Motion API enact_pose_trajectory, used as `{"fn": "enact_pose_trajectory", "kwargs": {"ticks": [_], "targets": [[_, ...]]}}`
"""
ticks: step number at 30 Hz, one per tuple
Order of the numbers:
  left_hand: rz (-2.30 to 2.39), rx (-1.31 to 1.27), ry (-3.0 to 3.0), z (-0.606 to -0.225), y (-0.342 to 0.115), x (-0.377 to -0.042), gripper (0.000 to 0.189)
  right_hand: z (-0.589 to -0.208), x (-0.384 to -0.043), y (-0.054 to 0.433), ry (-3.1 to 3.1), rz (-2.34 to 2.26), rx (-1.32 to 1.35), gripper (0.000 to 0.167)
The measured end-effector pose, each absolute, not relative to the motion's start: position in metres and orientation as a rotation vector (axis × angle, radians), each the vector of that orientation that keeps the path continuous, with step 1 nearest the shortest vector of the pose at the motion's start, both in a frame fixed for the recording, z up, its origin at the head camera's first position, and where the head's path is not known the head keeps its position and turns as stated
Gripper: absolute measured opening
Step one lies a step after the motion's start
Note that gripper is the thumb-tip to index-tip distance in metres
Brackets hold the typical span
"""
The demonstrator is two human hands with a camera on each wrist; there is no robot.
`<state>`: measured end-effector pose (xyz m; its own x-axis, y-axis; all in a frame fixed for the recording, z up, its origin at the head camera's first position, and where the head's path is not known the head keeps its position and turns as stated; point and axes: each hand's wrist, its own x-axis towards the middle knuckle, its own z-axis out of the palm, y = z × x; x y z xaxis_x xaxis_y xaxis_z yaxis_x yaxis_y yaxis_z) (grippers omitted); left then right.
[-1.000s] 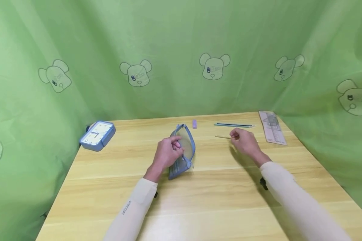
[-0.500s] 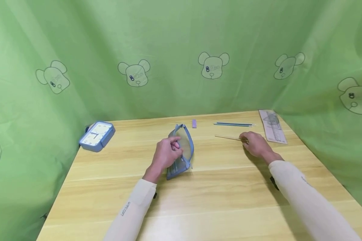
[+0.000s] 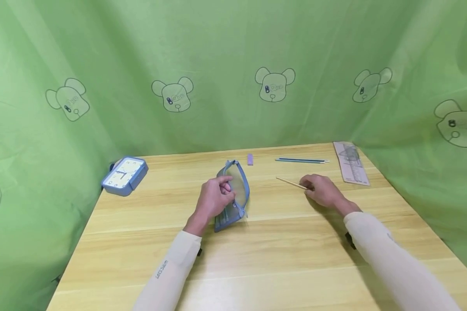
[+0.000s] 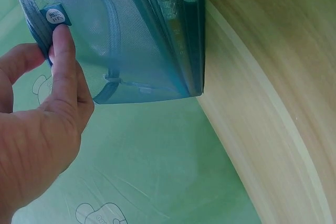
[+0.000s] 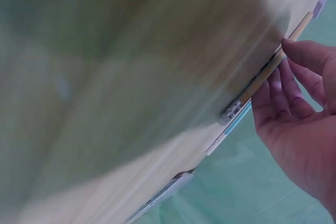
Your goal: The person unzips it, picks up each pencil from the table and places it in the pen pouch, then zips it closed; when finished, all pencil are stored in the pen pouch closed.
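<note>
My left hand (image 3: pixel 213 198) pinches the rim of a blue mesh zip pencil case (image 3: pixel 241 183), which stands with its mouth open toward the right. Through the mesh in the left wrist view, several pencils (image 4: pixel 178 38) show inside, near the bottom edge. Over the right part of the table, my right hand (image 3: pixel 324 190) holds a yellow pencil (image 3: pixel 289 182) between thumb and fingers. Its bare end points left toward the case. The right wrist view shows the pencil's metal ferrule and eraser end (image 5: pixel 231 111) sticking out past the fingers.
Two blue-green pencils (image 3: pixel 301 160) lie side by side at the back. A purple eraser (image 3: pixel 250 159) lies behind the case. Rulers in a clear sleeve (image 3: pixel 352 166) lie at the right edge, and a blue clock (image 3: pixel 125 175) stands at the left. Green curtain surrounds the table.
My right hand slid right along the yellow pencil, then took hold near its eraser end and drew it slightly back, turning it aslant. The left hand and the case have stayed nearly still.
</note>
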<state>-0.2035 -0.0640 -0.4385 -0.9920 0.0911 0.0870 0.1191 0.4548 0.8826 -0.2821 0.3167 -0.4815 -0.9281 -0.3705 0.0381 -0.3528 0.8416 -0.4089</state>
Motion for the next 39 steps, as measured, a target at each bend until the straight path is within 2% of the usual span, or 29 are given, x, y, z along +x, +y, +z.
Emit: {"fn": "enact_pose_trajectory", "kwargs": {"ticks": [21, 32, 39], "targets": [[-1.604, -0.192, -2.653, -0.438, -0.067, -0.204, 0.051, -0.474, -0.224, 0.243, 2.765, -0.806, -0.671, 0.025], [-1.602, -0.19, -2.659, -0.438, -0.066, -0.204, 0.051, -0.474, -0.22, 0.235, 2.759, -0.82, -0.604, 0.026], [-1.605, -0.185, -2.667, -0.439, -0.065, -0.204, 0.052, -0.472, -0.218, 0.233, 2.713, -0.991, -0.471, 0.027]]}}
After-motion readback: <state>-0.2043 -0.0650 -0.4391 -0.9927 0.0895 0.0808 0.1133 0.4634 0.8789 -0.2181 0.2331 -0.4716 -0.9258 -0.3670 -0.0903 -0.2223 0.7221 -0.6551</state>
